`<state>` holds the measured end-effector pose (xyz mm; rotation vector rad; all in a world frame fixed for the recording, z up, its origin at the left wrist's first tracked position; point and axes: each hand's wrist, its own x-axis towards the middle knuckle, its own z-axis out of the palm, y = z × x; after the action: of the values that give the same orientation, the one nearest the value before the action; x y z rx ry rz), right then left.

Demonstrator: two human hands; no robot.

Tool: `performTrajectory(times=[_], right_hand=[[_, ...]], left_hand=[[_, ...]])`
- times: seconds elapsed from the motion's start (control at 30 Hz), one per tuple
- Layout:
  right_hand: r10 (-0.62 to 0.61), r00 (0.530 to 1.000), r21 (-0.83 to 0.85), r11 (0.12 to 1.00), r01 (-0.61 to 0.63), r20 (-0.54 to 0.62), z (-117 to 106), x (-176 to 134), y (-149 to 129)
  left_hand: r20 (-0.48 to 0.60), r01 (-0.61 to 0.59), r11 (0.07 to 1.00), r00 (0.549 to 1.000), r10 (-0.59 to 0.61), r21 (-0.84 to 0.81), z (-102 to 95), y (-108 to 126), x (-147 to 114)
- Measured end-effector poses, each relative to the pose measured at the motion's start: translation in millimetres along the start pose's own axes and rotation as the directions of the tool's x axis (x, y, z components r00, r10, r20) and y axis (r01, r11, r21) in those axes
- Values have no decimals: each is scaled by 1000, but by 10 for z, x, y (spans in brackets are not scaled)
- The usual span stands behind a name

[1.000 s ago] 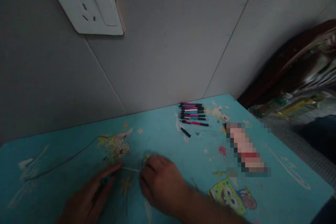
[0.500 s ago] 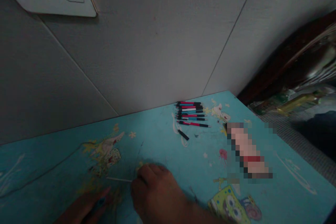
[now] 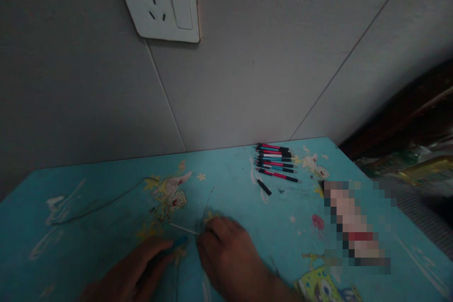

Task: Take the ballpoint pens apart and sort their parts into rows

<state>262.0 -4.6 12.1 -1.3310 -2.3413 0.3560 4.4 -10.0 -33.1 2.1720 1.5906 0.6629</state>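
Note:
My left hand (image 3: 143,262) pinches a short blue pen barrel (image 3: 180,241), whose end points toward my right hand. My right hand (image 3: 228,250) is closed, with a thin white rod like a pen refill (image 3: 184,229) sticking out leftward from its fingertips. A gap separates the barrel from the rod. Beyond my right hand a small black tube, perhaps a pen grip (image 3: 264,187), lies on the table. Behind it several red, blue and black click pens (image 3: 276,164) lie side by side in a row.
The blue table (image 3: 106,240) bears cartoon prints and stands against a grey wall (image 3: 233,89). On the right lies a flat oblong item (image 3: 354,226), blurred by pixels. A socket plate (image 3: 166,4) is on the wall. Past the table's right edge sit plastic-wrapped things (image 3: 421,170).
The camera view has turned left, so the scene sits farther right. My left hand has come into fuller view with the blue barrel, nearer my right hand. My right hand keeps its hold.

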Motion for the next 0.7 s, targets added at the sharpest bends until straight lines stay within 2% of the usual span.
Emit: performTrajectory(times=[0.17, 0.33, 0.53, 0.6, 0.7], right_hand=[[32, 999, 9, 999, -32, -5, -33, 12, -39], [47, 999, 78, 996, -47, -2, -67, 3, -60], [120, 993, 208, 971, -114, -19, -103, -39, -76], [89, 996, 216, 973, -83, -20, -97, -43, -85], [-30, 999, 188, 981, 38, -42, -71, -38, -100]], left_hand=[[80, -128, 992, 988, 129, -14, -32, 52, 61], [-22, -71, 997, 997, 70, -34, 0, 92, 69], [-77, -160, 984, 985, 154, -75, -106, 240, 108], [-75, -207, 971, 977, 199, -117, -158, 324, 112], [-108, -267, 938, 963, 249, -219, -218, 460, 113]])
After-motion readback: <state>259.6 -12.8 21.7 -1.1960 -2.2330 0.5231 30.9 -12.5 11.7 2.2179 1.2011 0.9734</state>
